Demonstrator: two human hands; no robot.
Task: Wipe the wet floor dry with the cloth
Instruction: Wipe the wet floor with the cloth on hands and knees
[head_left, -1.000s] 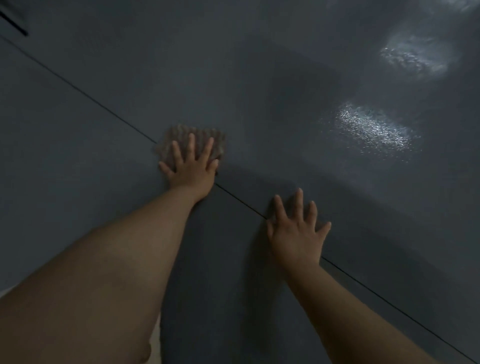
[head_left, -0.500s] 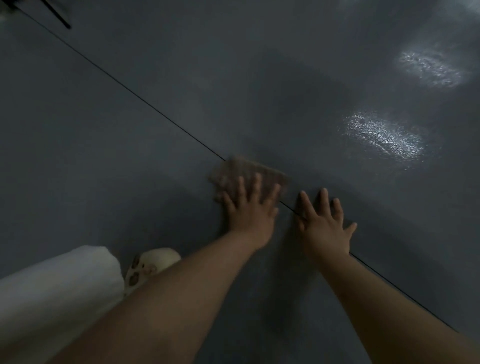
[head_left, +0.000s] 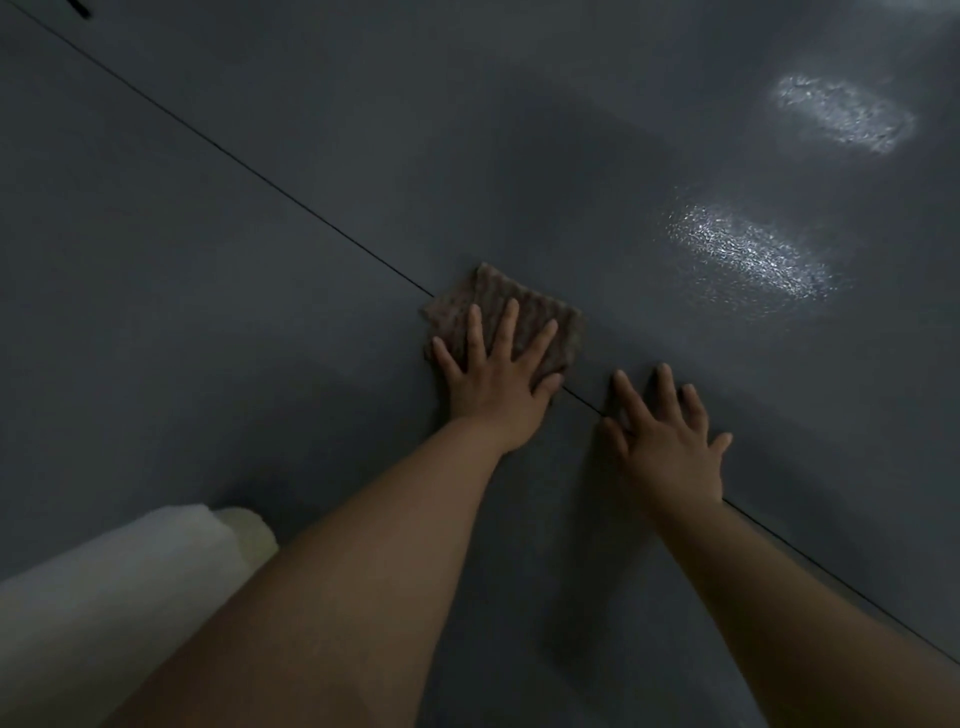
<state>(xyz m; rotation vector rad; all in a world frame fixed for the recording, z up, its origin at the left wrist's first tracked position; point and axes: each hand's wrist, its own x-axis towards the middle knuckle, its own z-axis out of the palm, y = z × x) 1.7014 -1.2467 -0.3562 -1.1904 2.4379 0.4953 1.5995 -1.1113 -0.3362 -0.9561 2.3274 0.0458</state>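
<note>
A small brownish ribbed cloth (head_left: 540, 312) lies flat on the dark grey tiled floor (head_left: 260, 338), across a thin tile joint. My left hand (head_left: 493, 371) presses on the cloth with straight, spread fingers. My right hand (head_left: 667, 439) lies flat on the bare floor just right of the cloth, fingers spread, holding nothing. Light glints off a wet, shiny patch (head_left: 748, 254) of floor to the upper right of the cloth, apart from it.
A second bright reflection (head_left: 841, 114) shows farther off at the upper right. A dark tile joint (head_left: 234, 161) runs diagonally from upper left to lower right. My leg in pale fabric (head_left: 104, 582) is at the lower left.
My left hand has slid the cloth to the right along the joint, ending close to my right hand. My right hand has stayed planted on the floor. My leg came into view.
</note>
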